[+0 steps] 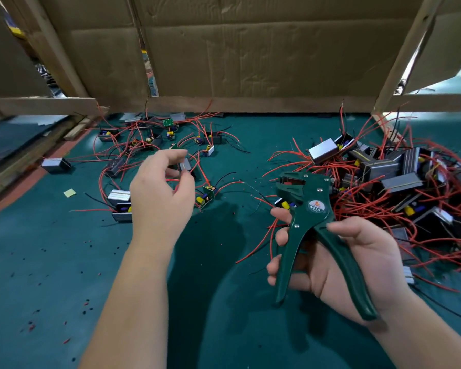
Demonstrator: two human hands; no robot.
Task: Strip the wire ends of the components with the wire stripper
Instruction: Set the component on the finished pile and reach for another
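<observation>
Right hand (357,262) grasps stripper (312,235); left hand (160,190) curls fingers by a component (184,164) at 11 o'clock, grasp unclear; tangled wires (200,169) may snag.

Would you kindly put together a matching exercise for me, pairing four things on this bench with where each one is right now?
Things:
1. wire stripper
2. left hand
3. yellow slip
4. dense heap of components

Places:
A. piled on the right side of the green mat
B. lying alone on the left part of the mat
C. held in the right hand, handles spread
D. hovering over the scattered components on the left

Pairs: 1-C, 2-D, 3-B, 4-A.
</observation>
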